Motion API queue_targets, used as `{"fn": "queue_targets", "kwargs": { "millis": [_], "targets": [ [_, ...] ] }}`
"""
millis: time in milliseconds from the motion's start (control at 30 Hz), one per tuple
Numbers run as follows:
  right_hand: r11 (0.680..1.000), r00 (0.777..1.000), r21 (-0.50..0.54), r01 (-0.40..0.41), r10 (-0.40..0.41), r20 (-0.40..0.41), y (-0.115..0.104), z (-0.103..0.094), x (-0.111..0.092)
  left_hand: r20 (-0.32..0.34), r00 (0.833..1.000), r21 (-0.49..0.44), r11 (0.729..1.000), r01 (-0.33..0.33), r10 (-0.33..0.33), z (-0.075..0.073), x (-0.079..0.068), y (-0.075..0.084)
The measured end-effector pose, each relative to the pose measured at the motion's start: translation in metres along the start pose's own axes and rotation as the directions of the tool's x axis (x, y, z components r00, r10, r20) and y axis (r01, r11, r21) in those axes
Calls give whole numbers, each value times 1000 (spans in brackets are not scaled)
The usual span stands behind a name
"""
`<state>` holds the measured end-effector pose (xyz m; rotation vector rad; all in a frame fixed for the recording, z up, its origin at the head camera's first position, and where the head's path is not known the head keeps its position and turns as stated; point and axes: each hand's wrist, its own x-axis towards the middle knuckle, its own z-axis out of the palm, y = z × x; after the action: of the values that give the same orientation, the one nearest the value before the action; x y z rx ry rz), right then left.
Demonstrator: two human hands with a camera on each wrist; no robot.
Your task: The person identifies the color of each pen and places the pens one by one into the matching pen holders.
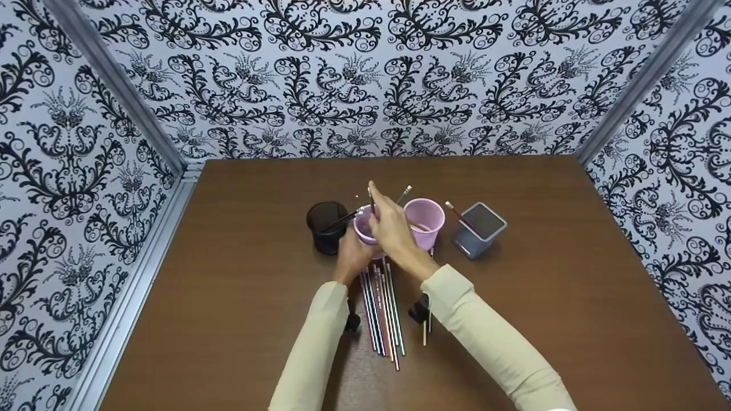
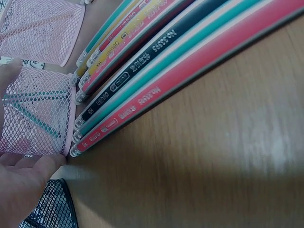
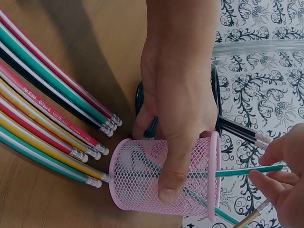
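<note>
My left hand grips a round pink mesh pencil cup, its thumb laid along the side in the right wrist view. Two green pencils stand slanted inside that cup, seen through the mesh in the left wrist view. Above the rim, my right hand pinches the upper end of one green pencil between thumb and fingers. In the head view this right hand covers part of the cup's opening. Several striped pencils lie side by side on the table, eraser ends close to the cup's base.
Left of the gripped cup is a black mesh cup with black pencils leaning out. To the right stand a second pink cup holding a pencil and a square grey mesh holder with a dark red pencil. Patterned walls enclose the brown table.
</note>
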<state>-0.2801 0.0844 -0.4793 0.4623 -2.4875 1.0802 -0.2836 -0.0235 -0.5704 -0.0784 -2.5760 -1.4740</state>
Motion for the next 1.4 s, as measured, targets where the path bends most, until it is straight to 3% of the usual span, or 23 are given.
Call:
{"fn": "queue_targets", "kwargs": {
  "millis": [233, 500, 767, 933, 1000, 1200, 1333, 1400],
  "targets": [
    [998, 999, 63, -29, 27, 35, 2, -4, -1, -8, 1000, -41, 999, 22, -22, -1, -1, 0],
    [988, 997, 155, 21, -9, -72, 5, -18, -10, -6, 1000, -75, 997, 24, -25, 1, -3, 0],
    [966, 999, 258, 10, 3, -53, 7, -30, -21, 30, 999, -86, 996, 32, -30, -2, -2, -2],
    [959, 994, 273, 69, -45, -96, 8, -37, -30, 31, 1000, -100, 995, 1, 2, 0, -4, -1],
    [954, 993, 286, 86, -57, -108, 8, -40, -32, 16, 1000, -105, 994, 11, -9, 1, -7, 0],
    [950, 989, 303, 76, -33, -143, 12, -46, -35, -46, 991, -130, 984, 119, -126, 1, -25, 7],
    [957, 986, 279, 75, -30, -164, 14, -49, -37, -48, 989, -110, 985, 135, -141, -2, -40, 6],
    [961, 983, 269, 68, -19, -181, 16, -50, -41, -33, 988, -156, 977, 147, -154, -6, -47, 4]
  ]
}}
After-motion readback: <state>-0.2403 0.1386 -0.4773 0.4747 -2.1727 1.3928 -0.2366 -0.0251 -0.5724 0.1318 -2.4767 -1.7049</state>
